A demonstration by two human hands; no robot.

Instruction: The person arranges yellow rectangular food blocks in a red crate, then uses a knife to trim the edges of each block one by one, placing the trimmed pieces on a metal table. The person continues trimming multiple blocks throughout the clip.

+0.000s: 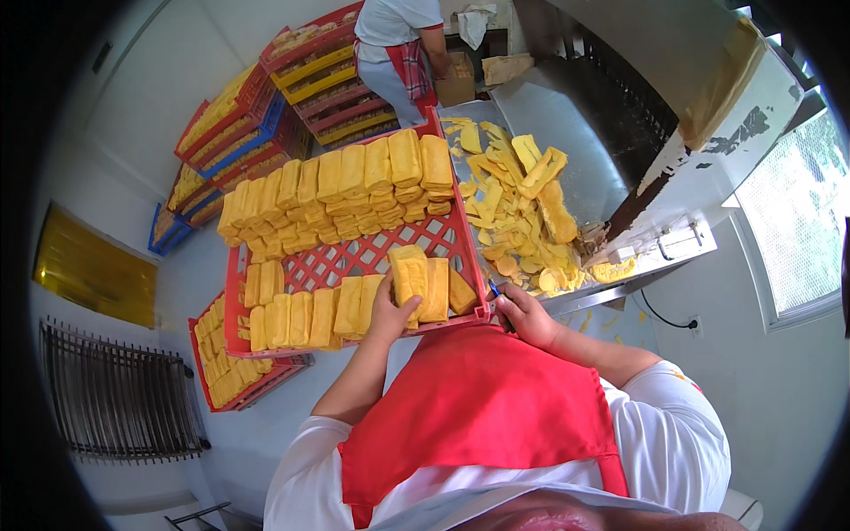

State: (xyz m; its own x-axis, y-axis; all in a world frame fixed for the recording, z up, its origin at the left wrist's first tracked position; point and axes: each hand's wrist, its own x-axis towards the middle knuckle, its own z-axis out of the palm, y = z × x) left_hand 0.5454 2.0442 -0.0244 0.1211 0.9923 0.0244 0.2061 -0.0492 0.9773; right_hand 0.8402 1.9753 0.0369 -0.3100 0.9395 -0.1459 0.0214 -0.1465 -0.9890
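Observation:
My left hand is closed round a yellow, loaf-shaped block, tilted up over the near row in a red plastic crate. Beside it in that row stand more yellow blocks of the same shape. My right hand is at the crate's near right corner, its fingers curled round a small tool with a blue part and a dark part; its kind is not clear. Along the crate's far side, the blocks are stacked in layers. Bare red lattice shows between the two groups.
Yellow slices and scraps cover part of a metal table on the right. Loaded crates stand stacked behind, near another person. A lower red crate with blocks is at left. A dark metal rack stands by the wall.

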